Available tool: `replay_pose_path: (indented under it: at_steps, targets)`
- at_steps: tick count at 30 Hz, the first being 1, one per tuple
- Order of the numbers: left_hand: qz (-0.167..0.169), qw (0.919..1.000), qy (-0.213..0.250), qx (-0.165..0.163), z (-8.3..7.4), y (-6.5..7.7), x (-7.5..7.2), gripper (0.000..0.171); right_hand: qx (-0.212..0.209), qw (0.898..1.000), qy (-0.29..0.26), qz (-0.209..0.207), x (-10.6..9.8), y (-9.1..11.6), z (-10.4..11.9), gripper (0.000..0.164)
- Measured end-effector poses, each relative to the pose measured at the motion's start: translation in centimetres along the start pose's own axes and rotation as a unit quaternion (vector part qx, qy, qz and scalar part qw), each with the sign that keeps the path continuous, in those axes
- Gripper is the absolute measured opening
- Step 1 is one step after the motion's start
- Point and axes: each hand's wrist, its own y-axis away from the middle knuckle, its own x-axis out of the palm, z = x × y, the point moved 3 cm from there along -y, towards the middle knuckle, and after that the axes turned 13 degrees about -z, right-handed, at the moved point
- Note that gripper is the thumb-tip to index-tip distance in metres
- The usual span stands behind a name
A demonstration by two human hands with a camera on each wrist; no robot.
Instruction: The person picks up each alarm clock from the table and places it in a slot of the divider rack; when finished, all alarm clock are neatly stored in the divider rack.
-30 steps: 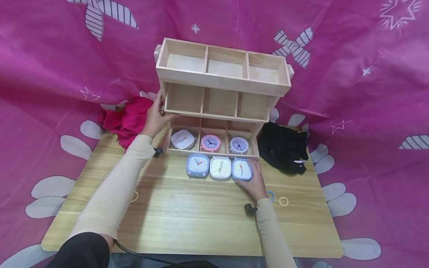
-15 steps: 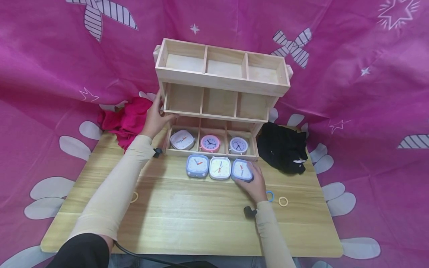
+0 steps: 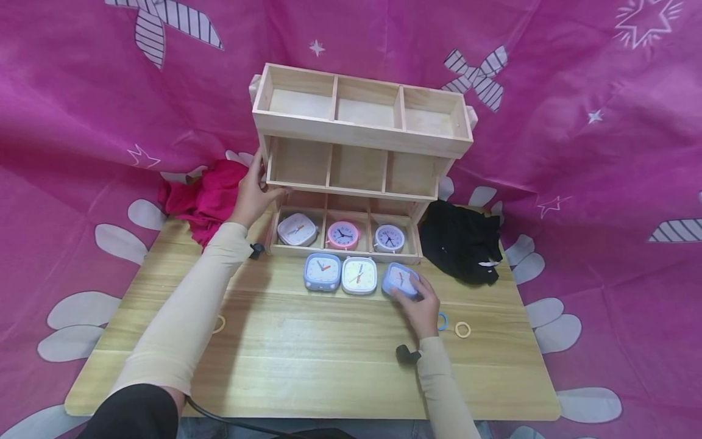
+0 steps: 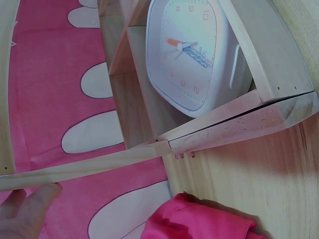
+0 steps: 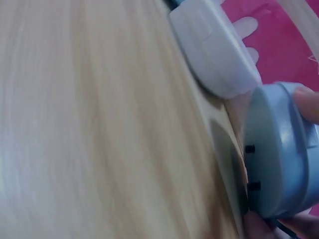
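My right hand [image 3: 421, 308] pinches a blue alarm clock [image 3: 398, 278], thumb on one side and fingers on the other. In the right wrist view this clock [image 5: 286, 149] is tilted, its black feet showing. On its left a white alarm clock [image 3: 359, 275] and another blue alarm clock [image 3: 322, 272] stand in a row. My left hand [image 3: 253, 198] grips the left side of a three-tier wooden shelf [image 3: 362, 129]; its fingertips touch a wooden strip in the left wrist view. The bottom tier holds a white clock [image 3: 297, 230], a pink clock [image 3: 342, 235] and a lavender clock [image 3: 389, 238].
Red cloth [image 3: 211, 192] lies left of the shelf, black cloth [image 3: 460, 241] to its right. A blue ring [image 3: 443, 321] and a yellow ring [image 3: 463, 330] lie near my right wrist. Another yellow ring [image 3: 220, 324] is beside my left forearm. A pink patterned curtain [image 3: 576, 152] surrounds the table.
My right hand has drawn the blue alarm clock slightly right, away from the white one, and tilted it. My left hand stays at the shelf's side.
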Motion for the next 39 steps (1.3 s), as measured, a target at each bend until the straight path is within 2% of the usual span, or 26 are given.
replay_pose_path:
  at_steps: [3, 6, 9, 12, 15, 18, 24, 28, 32, 39]
  targets:
    - [-0.001, 1.0, 0.002, 0.001, 0.0, 0.0, 0.0, 0.118, 0.037, 0.998, -0.046, -0.024, 0.0, 0.1, -0.1, 0.064]
    - [0.0, 1.0, 0.002, 0.002, 0.0, 0.0, 0.1, 0.117, 0.076, 0.991, -0.103, -0.047, -0.1, 0.2, -0.4, 0.059]
    - [0.003, 1.0, -0.001, -0.003, -0.8, 0.2, 0.2, 0.115, 0.119, 0.977, -0.163, -0.064, -0.2, 0.2, -0.8, 0.055]
    - [0.006, 1.0, 0.002, -0.006, -1.7, 0.5, 0.1, 0.113, 0.154, 0.958, -0.229, -0.071, -0.3, 0.3, -0.8, 0.053]
    - [0.004, 1.0, 0.005, 0.0, -1.3, 0.4, 0.1, 0.114, 0.156, 0.94, -0.291, -0.08, -0.6, 0.3, 0.4, 0.051]
    - [-0.002, 1.0, 0.005, 0.004, 0.0, 0.0, 0.1, 0.116, 0.119, 0.932, -0.326, -0.1, -0.9, -0.2, 2.5, 0.049]
    - [-0.002, 1.0, 0.005, 0.005, 0.1, -0.1, 0.0, 0.116, -0.006, 0.927, -0.353, -0.123, -1.4, -2.5, 8.3, 0.053]
    - [0.001, 1.0, 0.004, 0.005, 0.0, 0.0, 0.0, 0.116, -0.083, 0.936, -0.32, -0.123, -1.1, -4.8, 11.7, 0.056]
    - [0.001, 1.0, -0.002, 0.003, 0.1, 0.0, 0.0, 0.117, -0.138, 0.941, -0.28, -0.129, 0.1, -7.3, 14.3, 0.059]
    - [-0.003, 0.9995, -0.02, 0.023, 0.1, 0.1, -0.2, 0.116, -0.212, 0.944, -0.208, -0.142, 3.0, -10.7, 17.1, 0.064]
